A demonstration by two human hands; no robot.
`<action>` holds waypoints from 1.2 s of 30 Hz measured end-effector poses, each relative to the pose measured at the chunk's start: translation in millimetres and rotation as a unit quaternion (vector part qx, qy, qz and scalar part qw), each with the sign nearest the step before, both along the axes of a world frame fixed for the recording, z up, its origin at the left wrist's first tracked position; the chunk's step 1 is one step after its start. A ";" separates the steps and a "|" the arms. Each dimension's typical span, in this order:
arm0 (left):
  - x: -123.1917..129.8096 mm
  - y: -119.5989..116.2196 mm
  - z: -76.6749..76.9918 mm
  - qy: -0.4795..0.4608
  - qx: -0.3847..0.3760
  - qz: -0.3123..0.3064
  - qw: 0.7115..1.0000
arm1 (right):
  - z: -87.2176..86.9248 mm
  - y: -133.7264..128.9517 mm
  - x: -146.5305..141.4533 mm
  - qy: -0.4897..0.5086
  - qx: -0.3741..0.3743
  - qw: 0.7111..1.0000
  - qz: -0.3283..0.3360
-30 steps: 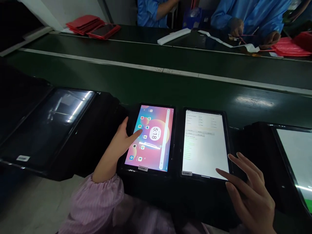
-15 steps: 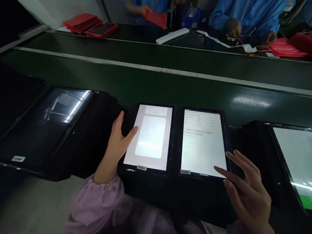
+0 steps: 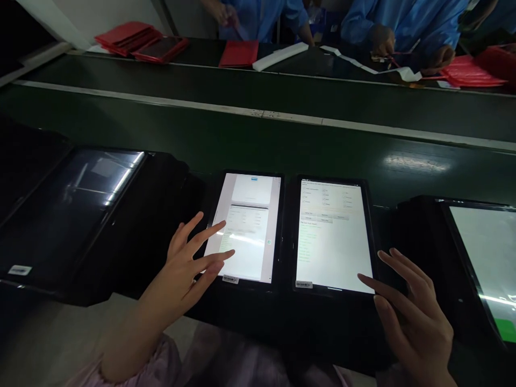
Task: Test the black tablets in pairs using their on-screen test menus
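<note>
One tablet (image 3: pixel 250 236) under left hand (image 3: pixel 183 274); second tablet (image 3: pixel 334 239), at its corner, under right hand (image 3: pixel 421 314); both hands splayed, empty.

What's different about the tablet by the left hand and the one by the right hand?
The left tablet shows separate pale panels on a greyish background; the right tablet shows one page filling its screen. The left tablet's sticker sits in from its lower left corner, while the right tablet's label is at that corner. Both have lit screens and dark borders.
</note>
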State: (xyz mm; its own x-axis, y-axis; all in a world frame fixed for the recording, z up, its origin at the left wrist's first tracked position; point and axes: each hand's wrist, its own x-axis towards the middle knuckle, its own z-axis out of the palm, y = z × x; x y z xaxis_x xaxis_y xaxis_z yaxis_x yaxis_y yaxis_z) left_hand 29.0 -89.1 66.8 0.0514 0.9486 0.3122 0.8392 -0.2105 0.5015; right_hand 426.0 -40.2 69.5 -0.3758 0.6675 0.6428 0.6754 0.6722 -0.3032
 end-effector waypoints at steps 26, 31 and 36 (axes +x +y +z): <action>2.5 1.2 -7.0 -0.011 0.058 0.005 0.998 | 4.8 4.0 -15.9 0.009 0.003 1.000 0.030; -1.0 9.0 -8.1 0.013 0.079 -0.024 0.997 | 5.8 2.5 -23.7 0.026 -0.006 0.999 0.035; 0.0 9.2 -8.7 -0.016 0.099 -0.047 0.994 | 3.3 -0.8 -17.6 0.019 -0.013 0.999 0.026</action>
